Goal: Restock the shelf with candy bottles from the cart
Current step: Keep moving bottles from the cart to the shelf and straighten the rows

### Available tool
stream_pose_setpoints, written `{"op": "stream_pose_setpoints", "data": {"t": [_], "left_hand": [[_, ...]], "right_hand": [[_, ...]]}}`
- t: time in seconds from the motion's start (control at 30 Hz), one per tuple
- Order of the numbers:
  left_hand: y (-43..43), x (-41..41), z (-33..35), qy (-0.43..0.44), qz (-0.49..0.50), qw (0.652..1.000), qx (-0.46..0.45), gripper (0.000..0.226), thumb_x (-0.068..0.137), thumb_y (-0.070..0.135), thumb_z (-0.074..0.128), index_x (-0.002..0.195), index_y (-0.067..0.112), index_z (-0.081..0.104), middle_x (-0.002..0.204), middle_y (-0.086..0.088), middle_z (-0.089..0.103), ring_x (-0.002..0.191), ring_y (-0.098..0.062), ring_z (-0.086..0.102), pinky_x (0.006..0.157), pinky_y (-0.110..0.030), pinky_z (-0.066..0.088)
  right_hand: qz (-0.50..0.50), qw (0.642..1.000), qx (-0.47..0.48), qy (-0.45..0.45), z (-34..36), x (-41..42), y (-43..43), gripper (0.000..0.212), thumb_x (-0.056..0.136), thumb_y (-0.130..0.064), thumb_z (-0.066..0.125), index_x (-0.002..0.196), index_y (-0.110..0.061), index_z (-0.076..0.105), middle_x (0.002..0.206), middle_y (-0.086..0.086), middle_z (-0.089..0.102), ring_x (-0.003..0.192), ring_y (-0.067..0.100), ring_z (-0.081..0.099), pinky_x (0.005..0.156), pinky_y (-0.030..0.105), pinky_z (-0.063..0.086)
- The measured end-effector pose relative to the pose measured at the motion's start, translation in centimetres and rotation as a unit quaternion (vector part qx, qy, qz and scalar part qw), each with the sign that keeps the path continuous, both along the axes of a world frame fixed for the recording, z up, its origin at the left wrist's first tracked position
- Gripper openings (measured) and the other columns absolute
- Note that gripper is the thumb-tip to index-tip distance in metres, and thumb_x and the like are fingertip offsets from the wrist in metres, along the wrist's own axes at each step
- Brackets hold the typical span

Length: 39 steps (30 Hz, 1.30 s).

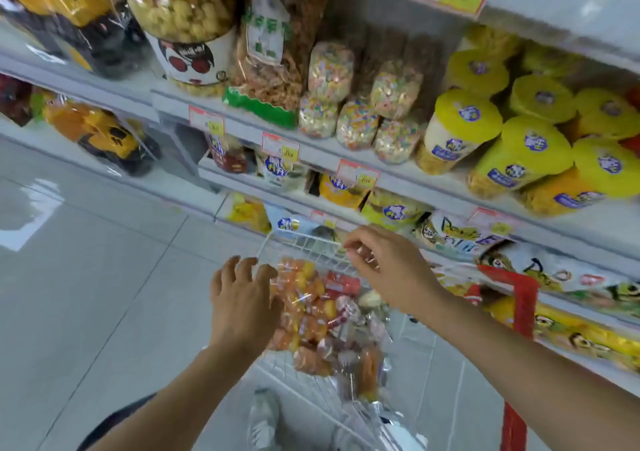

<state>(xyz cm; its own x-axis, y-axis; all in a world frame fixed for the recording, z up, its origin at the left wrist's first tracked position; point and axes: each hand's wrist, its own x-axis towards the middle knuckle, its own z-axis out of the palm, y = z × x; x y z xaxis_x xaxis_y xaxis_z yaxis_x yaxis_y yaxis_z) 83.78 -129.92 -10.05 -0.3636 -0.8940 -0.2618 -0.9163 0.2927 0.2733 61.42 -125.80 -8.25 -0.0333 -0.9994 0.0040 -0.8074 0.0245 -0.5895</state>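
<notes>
A clear pack or bottle of wrapped orange, red and pink candies [322, 319] lies in the white wire cart [311, 243] below me; blur hides its exact shape. My left hand [242, 298] has its fingers spread and touches the left side of the candy. Over the cart's far rim hovers my right hand [384, 270], fingers loosely curled, nothing visible in them. On the shelf [408, 173] above, several clear bottles of multicoloured candy [363, 104] lie stacked on their sides.
Yellow-lidded jars [519, 146] fill the shelf right of the candy bottles, and a big jar of puffed snacks [183, 18] stands to the left. Snack bags [391, 208] crowd the lower shelves. The cart's red handle [523, 298] is at right. Grey floor tiles [86, 277] stretch left.
</notes>
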Motion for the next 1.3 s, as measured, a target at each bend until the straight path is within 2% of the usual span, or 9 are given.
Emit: {"op": "stream_pose_setpoints", "data": {"t": [0.17,0.3,0.37,0.47,0.63,0.73,0.97,1.1,1.3], "left_hand": [[4.2,2.8,-5.9,-0.136,-0.016,0.987,0.089,0.059,0.099,0.045,0.036,0.151,0.026,0.016,0.162,-0.006,0.003,0.148,-0.030,-0.001,0.120,-0.044,0.005],[6.1,4.5,-9.4,-0.165,-0.034,0.978,0.120,0.064,0.101,0.046,0.029,0.155,0.022,0.003,0.162,-0.010,-0.009,0.149,-0.029,-0.010,0.121,-0.043,-0.003],[6.9,5.2,-10.8,-0.161,-0.044,0.980,0.112,0.062,0.101,0.047,0.023,0.155,0.019,0.011,0.162,-0.011,-0.001,0.149,-0.029,-0.003,0.120,-0.043,-0.004],[7.7,6.1,-12.1,-0.129,-0.052,0.987,0.077,0.064,0.095,0.046,0.019,0.140,0.011,0.049,0.150,-0.017,0.038,0.141,-0.035,0.032,0.117,-0.044,0.006],[8.3,6.2,-12.8,-0.109,-0.055,0.992,0.037,0.055,0.092,0.038,0.030,0.122,0.008,0.066,0.135,-0.020,0.055,0.130,-0.038,0.047,0.114,-0.046,0.013],[8.5,6.2,-12.9,-0.109,-0.052,0.992,0.028,0.053,0.091,0.036,0.032,0.119,0.008,0.067,0.132,-0.020,0.057,0.128,-0.038,0.048,0.113,-0.048,0.014],[8.7,6.3,-13.4,-0.085,-0.036,0.996,0.016,0.055,0.092,0.036,0.028,0.121,0.009,0.066,0.132,-0.019,0.057,0.129,-0.038,0.047,0.115,-0.047,0.012],[8.8,6.4,-13.7,-0.080,-0.031,0.996,0.008,0.056,0.092,0.036,0.026,0.122,0.010,0.066,0.132,-0.018,0.057,0.130,-0.037,0.045,0.115,-0.046,0.010],[8.7,6.5,-13.8,-0.084,-0.045,0.995,0.015,0.063,0.092,0.040,0.018,0.127,0.012,0.063,0.137,-0.017,0.053,0.135,-0.036,0.039,0.117,-0.047,0.004]], "right_hand": [[-0.016,0.976,0.213,0.034,-8.4,1.0,4.3,0.022,0.096,-0.027,0.054,0.118,-0.021,0.055,0.115,-0.002,0.059,0.097,0.020,0.059,0.075,0.035,0.046],[-0.013,0.940,0.337,0.046,-12.9,1.9,6.6,0.045,0.098,-0.027,0.052,0.140,-0.018,0.040,0.130,0.007,0.054,0.112,0.025,0.055,0.080,0.031,0.043],[-0.004,0.919,0.392,0.053,-15.0,2.4,7.7,0.048,0.097,-0.028,0.052,0.142,-0.019,0.038,0.131,0.008,0.054,0.112,0.027,0.056,0.082,0.033,0.046],[0.014,0.893,0.445,0.060,-17.3,2.8,9.7,0.045,0.094,-0.028,0.053,0.138,-0.021,0.044,0.128,0.005,0.054,0.110,0.025,0.055,0.073,0.029,0.040],[0.012,0.889,0.447,0.094,-19.4,3.3,11.9,0.055,0.092,-0.031,0.060,0.142,-0.021,0.040,0.147,0.000,0.037,0.131,0.024,0.036,0.102,0.037,0.041],[-0.009,0.888,0.450,0.096,-19.8,3.4,11.8,0.069,0.089,-0.044,0.061,0.148,-0.030,0.029,0.143,0.003,0.035,0.132,0.025,0.030,0.100,0.041,0.043],[-0.088,0.870,0.478,0.083,-20.9,4.1,11.4,0.055,0.086,-0.070,0.046,0.128,-0.033,0.048,0.132,0.005,0.029,0.129,0.027,0.021,0.096,0.046,0.044],[-0.133,0.867,0.476,0.064,-21.5,4.8,11.5,0.052,0.085,-0.069,0.050,0.123,-0.034,0.053,0.132,0.006,0.031,0.129,0.028,0.022,0.100,0.047,0.039],[-0.085,0.936,0.330,0.086,-20.2,4.0,11.2,0.047,0.080,-0.068,0.058,0.106,-0.030,0.066,0.125,-0.001,0.041,0.125,0.020,0.027,0.098,0.037,0.022]]}}
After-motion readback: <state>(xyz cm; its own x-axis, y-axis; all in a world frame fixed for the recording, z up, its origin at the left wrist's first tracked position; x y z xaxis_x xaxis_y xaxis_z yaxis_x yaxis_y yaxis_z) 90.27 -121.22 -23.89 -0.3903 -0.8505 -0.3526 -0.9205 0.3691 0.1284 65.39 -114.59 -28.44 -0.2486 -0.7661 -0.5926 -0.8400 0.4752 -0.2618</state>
